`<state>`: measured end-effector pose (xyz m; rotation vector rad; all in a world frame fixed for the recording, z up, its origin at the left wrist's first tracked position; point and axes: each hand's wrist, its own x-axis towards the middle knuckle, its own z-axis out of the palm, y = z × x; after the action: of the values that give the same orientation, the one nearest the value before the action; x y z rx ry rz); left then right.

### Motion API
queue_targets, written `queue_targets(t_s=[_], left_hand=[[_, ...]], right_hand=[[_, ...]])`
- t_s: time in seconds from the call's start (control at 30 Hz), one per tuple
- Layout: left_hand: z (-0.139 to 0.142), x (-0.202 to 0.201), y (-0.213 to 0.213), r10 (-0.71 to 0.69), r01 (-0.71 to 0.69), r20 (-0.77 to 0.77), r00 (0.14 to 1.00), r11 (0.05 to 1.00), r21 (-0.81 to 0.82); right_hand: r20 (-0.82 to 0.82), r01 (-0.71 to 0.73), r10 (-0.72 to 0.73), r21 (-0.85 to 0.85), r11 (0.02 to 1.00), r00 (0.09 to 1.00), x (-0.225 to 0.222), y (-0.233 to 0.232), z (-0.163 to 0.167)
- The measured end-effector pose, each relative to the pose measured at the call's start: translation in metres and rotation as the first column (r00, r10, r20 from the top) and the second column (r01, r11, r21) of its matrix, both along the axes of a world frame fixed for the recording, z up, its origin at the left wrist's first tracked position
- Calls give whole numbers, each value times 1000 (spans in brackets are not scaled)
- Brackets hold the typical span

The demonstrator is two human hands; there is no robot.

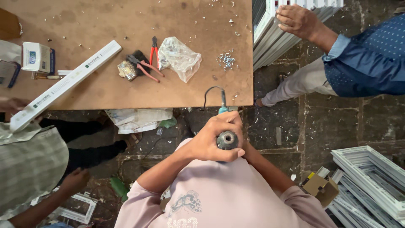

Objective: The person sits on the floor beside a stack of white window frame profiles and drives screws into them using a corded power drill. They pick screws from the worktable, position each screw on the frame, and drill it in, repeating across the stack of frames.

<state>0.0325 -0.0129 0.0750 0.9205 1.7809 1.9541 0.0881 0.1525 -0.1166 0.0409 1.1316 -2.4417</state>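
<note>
While the power drill (pixel 227 137) is held chuck-up close to the chest, with no bit visible in its chuck, nothing on the table (pixel 126 95) looks drilled yet. The left hand (pixel 211 141) wraps the drill's body; the right hand (pixel 236 122) presses against it, mostly hidden.

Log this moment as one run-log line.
left hand: grips drill chuck | right hand: mostly hidden behind drill | table: pliers, plastic bag, screws

Right hand (pixel 236 126) mostly hidden behind left hand (pixel 211 141); drill (pixel 227 139) body covered by both.
</note>
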Motion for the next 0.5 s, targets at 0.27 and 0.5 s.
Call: queue_targets(t_s=[0.27, 0.5], left_hand=[[-1, 8, 4, 27, -26, -21, 999, 1000, 11], [3, 12, 7, 68, -68, -18, 998, 998, -3]], right_hand=[[4, 39, -39, 6, 999, 999, 0, 0, -10], [11, 56, -56, 3, 998, 998, 3, 1, -11]])
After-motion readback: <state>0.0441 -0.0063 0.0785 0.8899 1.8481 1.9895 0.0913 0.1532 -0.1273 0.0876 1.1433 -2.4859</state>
